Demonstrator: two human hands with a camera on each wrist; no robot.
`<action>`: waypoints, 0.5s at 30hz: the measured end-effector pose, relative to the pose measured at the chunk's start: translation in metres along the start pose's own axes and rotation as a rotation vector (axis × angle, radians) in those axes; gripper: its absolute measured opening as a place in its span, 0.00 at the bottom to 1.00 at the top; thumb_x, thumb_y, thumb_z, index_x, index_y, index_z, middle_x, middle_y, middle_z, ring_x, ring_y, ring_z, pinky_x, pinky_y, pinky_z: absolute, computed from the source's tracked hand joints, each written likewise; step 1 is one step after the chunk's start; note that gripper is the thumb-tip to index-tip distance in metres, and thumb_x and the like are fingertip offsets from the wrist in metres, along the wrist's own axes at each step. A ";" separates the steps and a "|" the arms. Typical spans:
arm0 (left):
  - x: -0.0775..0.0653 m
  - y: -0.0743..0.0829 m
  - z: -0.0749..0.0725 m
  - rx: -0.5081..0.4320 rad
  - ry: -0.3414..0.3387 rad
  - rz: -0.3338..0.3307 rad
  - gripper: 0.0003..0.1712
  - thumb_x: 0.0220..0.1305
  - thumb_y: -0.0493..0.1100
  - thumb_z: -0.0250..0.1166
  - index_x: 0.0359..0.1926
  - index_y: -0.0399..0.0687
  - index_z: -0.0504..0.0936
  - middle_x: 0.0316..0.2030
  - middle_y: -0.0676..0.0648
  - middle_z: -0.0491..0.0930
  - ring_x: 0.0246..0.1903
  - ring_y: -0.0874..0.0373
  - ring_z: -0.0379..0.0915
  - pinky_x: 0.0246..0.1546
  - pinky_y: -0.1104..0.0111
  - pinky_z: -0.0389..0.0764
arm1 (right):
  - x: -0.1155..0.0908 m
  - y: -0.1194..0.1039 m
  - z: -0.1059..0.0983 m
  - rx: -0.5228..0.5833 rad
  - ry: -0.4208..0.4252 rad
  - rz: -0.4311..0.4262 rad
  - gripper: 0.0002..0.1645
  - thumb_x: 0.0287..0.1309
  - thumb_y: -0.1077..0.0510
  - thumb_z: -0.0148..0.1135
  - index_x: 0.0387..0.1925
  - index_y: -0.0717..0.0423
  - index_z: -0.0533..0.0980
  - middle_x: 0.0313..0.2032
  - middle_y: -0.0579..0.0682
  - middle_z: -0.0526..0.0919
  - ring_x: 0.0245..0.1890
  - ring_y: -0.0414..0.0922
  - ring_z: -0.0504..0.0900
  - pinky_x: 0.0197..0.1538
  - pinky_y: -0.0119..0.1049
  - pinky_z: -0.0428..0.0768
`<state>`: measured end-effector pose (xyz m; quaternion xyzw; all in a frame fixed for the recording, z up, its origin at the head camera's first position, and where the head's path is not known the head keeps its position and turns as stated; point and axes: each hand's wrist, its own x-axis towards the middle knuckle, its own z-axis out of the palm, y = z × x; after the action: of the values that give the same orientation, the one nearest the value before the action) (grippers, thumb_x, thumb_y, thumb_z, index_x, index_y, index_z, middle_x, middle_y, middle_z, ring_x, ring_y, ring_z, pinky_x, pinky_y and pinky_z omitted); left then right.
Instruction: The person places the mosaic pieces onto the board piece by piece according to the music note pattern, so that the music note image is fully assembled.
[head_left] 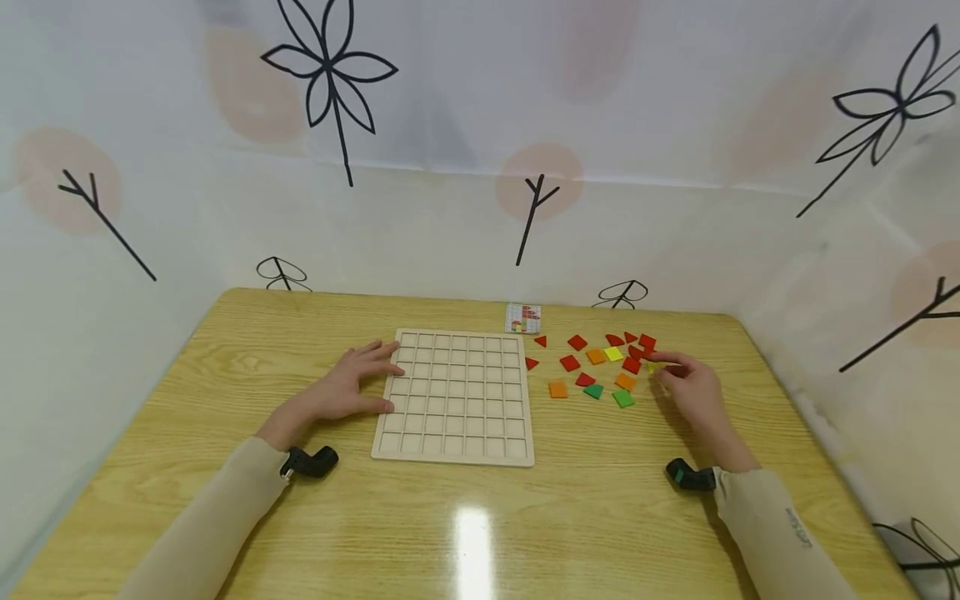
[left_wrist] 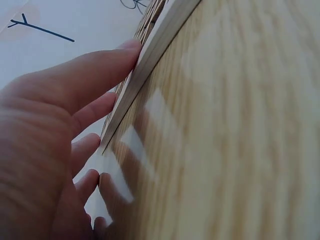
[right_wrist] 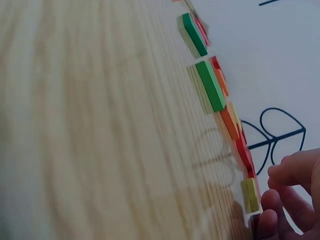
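Observation:
A pale wooden grid board (head_left: pixel 453 396) with rows of square recesses lies on the table. My left hand (head_left: pixel 352 383) rests at its left edge, fingers spread, with the thumb (left_wrist: pixel 107 65) and fingertips touching the rim. On the right, several flat coloured pieces lie scattered, among them a red square (head_left: pixel 577 342), an orange square (head_left: pixel 558 389) and a green piece (head_left: pixel 593 391). My right hand (head_left: pixel 693 392) reaches to their right end, its index fingertip at the red pieces there. A yellow piece (right_wrist: pixel 251 195) lies close by its fingers; no piece shows gripped between them.
A small printed pattern card (head_left: pixel 522 318) lies behind the board's top right corner. The wooden table (head_left: pixel 300 517) ends at a white patterned cloth (head_left: pixel 435 225) at the back and sides. A light green square (head_left: pixel 623 398) is the nearest piece to the front.

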<state>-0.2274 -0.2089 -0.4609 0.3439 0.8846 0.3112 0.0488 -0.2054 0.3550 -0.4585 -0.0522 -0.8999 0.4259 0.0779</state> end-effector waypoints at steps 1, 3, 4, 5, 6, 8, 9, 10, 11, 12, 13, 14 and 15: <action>0.000 0.000 0.000 0.000 -0.001 0.003 0.30 0.58 0.54 0.73 0.60 0.48 0.80 0.75 0.38 0.55 0.74 0.34 0.41 0.66 0.33 0.37 | 0.001 0.001 -0.001 -0.004 0.002 0.004 0.19 0.68 0.62 0.56 0.57 0.62 0.79 0.54 0.63 0.79 0.36 0.35 0.73 0.29 0.27 0.72; 0.001 0.000 0.000 -0.004 -0.004 0.008 0.30 0.58 0.53 0.73 0.59 0.48 0.80 0.75 0.38 0.55 0.74 0.34 0.40 0.67 0.34 0.38 | 0.003 0.002 -0.002 -0.009 0.007 0.005 0.18 0.68 0.62 0.57 0.57 0.62 0.79 0.52 0.63 0.80 0.35 0.39 0.73 0.28 0.29 0.71; 0.001 0.000 0.000 -0.008 -0.005 0.012 0.30 0.58 0.54 0.73 0.58 0.48 0.80 0.75 0.38 0.54 0.74 0.34 0.40 0.67 0.35 0.38 | 0.004 0.003 -0.002 -0.018 0.009 0.002 0.18 0.68 0.62 0.57 0.56 0.62 0.80 0.50 0.63 0.80 0.34 0.41 0.73 0.27 0.29 0.70; 0.001 -0.001 0.000 -0.012 -0.004 0.015 0.29 0.57 0.53 0.73 0.58 0.48 0.80 0.75 0.38 0.54 0.74 0.33 0.40 0.68 0.35 0.39 | 0.004 0.003 -0.002 -0.028 0.011 -0.003 0.18 0.68 0.62 0.58 0.56 0.62 0.80 0.49 0.63 0.80 0.34 0.43 0.72 0.26 0.30 0.70; 0.001 -0.001 0.000 -0.014 -0.004 0.016 0.29 0.57 0.54 0.74 0.57 0.48 0.80 0.75 0.38 0.54 0.74 0.33 0.40 0.68 0.36 0.39 | 0.005 0.004 -0.002 -0.042 0.010 -0.012 0.18 0.67 0.62 0.58 0.56 0.62 0.80 0.49 0.63 0.80 0.34 0.44 0.72 0.27 0.30 0.69; 0.000 -0.002 0.000 -0.017 -0.006 0.016 0.28 0.57 0.54 0.74 0.56 0.49 0.81 0.75 0.37 0.54 0.74 0.33 0.39 0.68 0.36 0.40 | 0.005 0.004 -0.002 -0.077 0.006 -0.033 0.18 0.66 0.62 0.59 0.56 0.62 0.80 0.49 0.63 0.80 0.36 0.46 0.72 0.30 0.29 0.70; 0.000 -0.002 0.000 -0.023 -0.006 0.016 0.27 0.57 0.54 0.74 0.55 0.50 0.81 0.75 0.37 0.54 0.74 0.33 0.39 0.68 0.36 0.40 | 0.006 0.003 -0.001 -0.092 0.002 -0.047 0.18 0.66 0.62 0.60 0.56 0.62 0.80 0.48 0.63 0.80 0.37 0.47 0.72 0.31 0.30 0.70; 0.000 -0.002 0.000 -0.026 -0.006 0.015 0.27 0.57 0.54 0.74 0.54 0.50 0.81 0.75 0.37 0.55 0.74 0.33 0.39 0.68 0.36 0.40 | 0.006 0.003 -0.001 -0.112 -0.004 -0.063 0.19 0.65 0.62 0.61 0.56 0.63 0.80 0.48 0.63 0.80 0.37 0.47 0.71 0.32 0.30 0.71; 0.000 -0.003 0.000 -0.029 -0.005 0.014 0.26 0.56 0.54 0.74 0.54 0.51 0.81 0.75 0.37 0.55 0.74 0.33 0.39 0.68 0.36 0.40 | 0.006 0.002 0.000 -0.126 -0.011 -0.077 0.19 0.64 0.62 0.62 0.55 0.63 0.80 0.47 0.62 0.80 0.37 0.48 0.71 0.33 0.30 0.71; 0.000 -0.003 0.000 -0.031 -0.005 0.013 0.26 0.56 0.53 0.75 0.54 0.51 0.81 0.75 0.37 0.55 0.74 0.32 0.39 0.67 0.36 0.40 | 0.007 0.001 0.001 -0.139 -0.018 -0.089 0.19 0.64 0.62 0.63 0.55 0.62 0.81 0.45 0.61 0.80 0.36 0.49 0.71 0.33 0.31 0.70; 0.001 -0.003 0.000 -0.035 -0.006 0.015 0.26 0.56 0.53 0.75 0.54 0.51 0.81 0.75 0.37 0.55 0.74 0.32 0.39 0.67 0.36 0.40 | 0.007 0.001 0.002 -0.154 -0.022 -0.099 0.18 0.64 0.61 0.64 0.54 0.62 0.81 0.42 0.61 0.80 0.34 0.49 0.71 0.32 0.32 0.70; 0.001 -0.003 0.000 -0.038 -0.006 0.016 0.26 0.56 0.53 0.75 0.53 0.51 0.81 0.75 0.37 0.55 0.74 0.32 0.39 0.67 0.36 0.40 | 0.007 0.000 0.003 -0.165 -0.024 -0.110 0.18 0.64 0.60 0.65 0.54 0.63 0.81 0.40 0.60 0.80 0.32 0.49 0.70 0.31 0.33 0.70; 0.000 -0.003 0.000 -0.039 -0.006 0.017 0.26 0.56 0.54 0.75 0.53 0.51 0.81 0.75 0.37 0.55 0.74 0.32 0.39 0.67 0.35 0.40 | 0.008 -0.001 0.003 -0.173 -0.029 -0.119 0.18 0.63 0.60 0.65 0.53 0.63 0.82 0.38 0.59 0.80 0.31 0.50 0.70 0.30 0.33 0.70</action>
<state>-0.2295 -0.2103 -0.4629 0.3514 0.8751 0.3279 0.0558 -0.2137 0.3530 -0.4592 0.0009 -0.9359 0.3419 0.0852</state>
